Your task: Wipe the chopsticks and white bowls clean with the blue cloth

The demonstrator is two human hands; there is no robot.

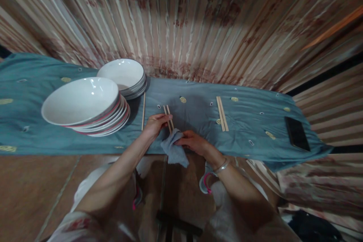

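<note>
Your left hand [155, 124] has its thumb and fingers closed on two chopsticks [165, 110], pinching them partway along. Your right hand [195, 141] grips a grey-blue cloth [174, 147] between thumb and fingers; you cannot tell from here whether it also squeezes the sticks through the fabric. The chopsticks rise from the top of the cloth, their near ends hidden there. Their long axes run almost parallel, away from you toward the curtain [176, 26], with the far ends tipped a little to the left.

Left of the cloth, a lone stick [143, 111] lies on the table, its far end leaning slightly right. Further left of the cloth stand the big bowls [82, 102], stacked, with the small bowls [121, 73] behind them. Right of the cloth lies a bundle [222, 115] of chopsticks, side by side, far ends angled left. Well to the right of the cloth is a phone [297, 133].
</note>
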